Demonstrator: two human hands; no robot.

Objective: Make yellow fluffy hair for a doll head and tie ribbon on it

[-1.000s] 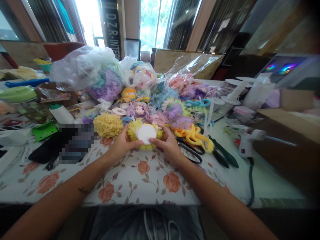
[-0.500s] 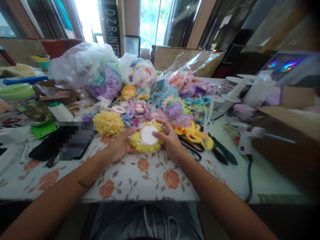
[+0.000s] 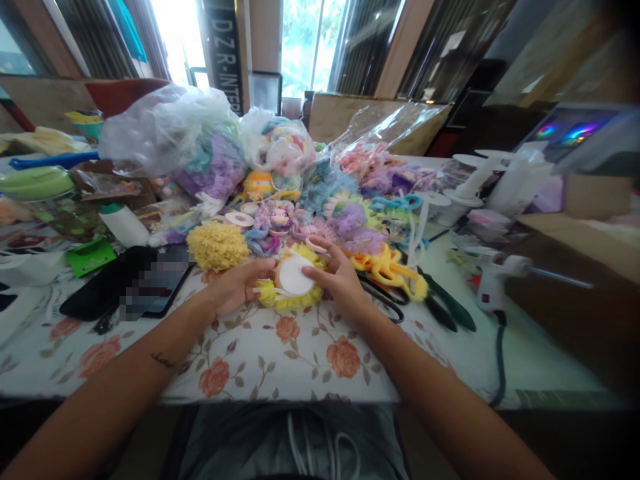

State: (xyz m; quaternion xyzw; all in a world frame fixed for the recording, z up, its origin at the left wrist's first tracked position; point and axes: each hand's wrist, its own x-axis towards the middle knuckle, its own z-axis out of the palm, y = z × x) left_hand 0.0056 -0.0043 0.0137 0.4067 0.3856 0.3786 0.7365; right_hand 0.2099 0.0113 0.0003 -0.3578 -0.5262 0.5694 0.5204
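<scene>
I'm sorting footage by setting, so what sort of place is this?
Probably a craft workroom, judging by what looks like a glue gun, a cone of thread and the heap of fluffy, colourful material on the table.

Above a bench (image 3: 535, 357) partly covered by rose-patterned cloth (image 3: 310, 363), the right hand (image 3: 343, 272) grips a yellow ruffled piece (image 3: 297, 303), thumb on its white disc (image 3: 294, 277). The left hand (image 3: 231, 287) is at the opposite edge; its contact is unclear. A yellow pom-pom (image 3: 218, 245) sits just beyond the left hand. A white glue gun (image 3: 495, 280) stands well right.
</scene>
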